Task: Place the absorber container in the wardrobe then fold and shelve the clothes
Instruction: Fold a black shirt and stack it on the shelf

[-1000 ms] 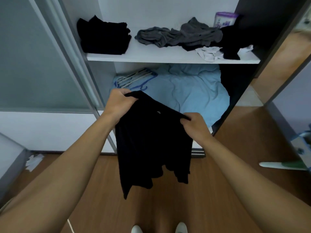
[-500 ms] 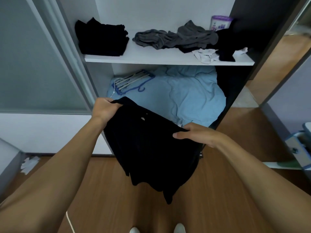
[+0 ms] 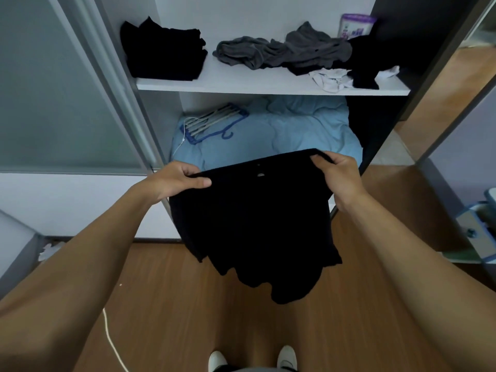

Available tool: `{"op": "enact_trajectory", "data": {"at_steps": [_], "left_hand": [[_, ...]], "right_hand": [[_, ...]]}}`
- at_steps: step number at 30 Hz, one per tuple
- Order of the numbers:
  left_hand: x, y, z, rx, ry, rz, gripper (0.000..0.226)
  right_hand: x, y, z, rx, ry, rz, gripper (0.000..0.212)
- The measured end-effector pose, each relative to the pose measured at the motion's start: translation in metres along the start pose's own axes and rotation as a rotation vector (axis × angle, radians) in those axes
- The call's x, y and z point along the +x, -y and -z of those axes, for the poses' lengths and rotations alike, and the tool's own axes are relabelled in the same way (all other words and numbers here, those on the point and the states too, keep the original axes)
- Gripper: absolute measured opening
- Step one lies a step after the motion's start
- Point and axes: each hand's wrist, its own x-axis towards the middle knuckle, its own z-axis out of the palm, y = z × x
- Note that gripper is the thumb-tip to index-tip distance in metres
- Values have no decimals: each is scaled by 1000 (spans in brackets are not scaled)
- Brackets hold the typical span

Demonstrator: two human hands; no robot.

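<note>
I hold a black garment (image 3: 255,224) stretched out in front of the open wardrobe. My left hand (image 3: 177,181) pinches its top left corner and my right hand (image 3: 338,170) grips its top right corner; the rest hangs down over the floor. On the white shelf (image 3: 268,85) a folded black pile (image 3: 163,49) lies at the left. Crumpled grey clothes (image 3: 281,51), a black piece (image 3: 367,60) and a white cloth (image 3: 330,79) lie at the right. The purple-lidded absorber container (image 3: 355,25) stands at the shelf's back right, partly hidden by clothes.
Below the shelf lies a light blue duvet (image 3: 281,135) with blue hangers (image 3: 212,122) on it. The grey sliding door (image 3: 53,84) stands at the left, a dark wardrobe side panel (image 3: 418,76) at the right. A white cord (image 3: 112,342) runs over the wooden floor.
Both hands have moved apart and spread the garment's top edge wide and level. My right hand went up and to the right; the garment hangs flatter than before.
</note>
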Motion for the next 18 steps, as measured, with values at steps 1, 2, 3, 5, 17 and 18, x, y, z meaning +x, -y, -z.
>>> {"op": "enact_trajectory", "data": {"at_steps": [1,2,3,5,17,18], "left_hand": [[-2,-1,-2,23,53,-17,21],[-3,0,-4,36,97,-32,14],[-4,1,-5,38,124,-40,10],[-4,2,-7,23,120,-56,11],[1,-24,-75,-586,-72,133,30],[0,-28,-82,-618,-61,126,28]], "right_hand": [[2,0,2,14,-26,-10,15],[3,0,5,12,-53,-11,16],[4,-1,7,-4,-81,-4,18],[6,-3,11,-35,-140,19,22],[-5,-34,-10,-287,-196,-245,19],[-9,-35,-16,-263,-169,-265,17]]}}
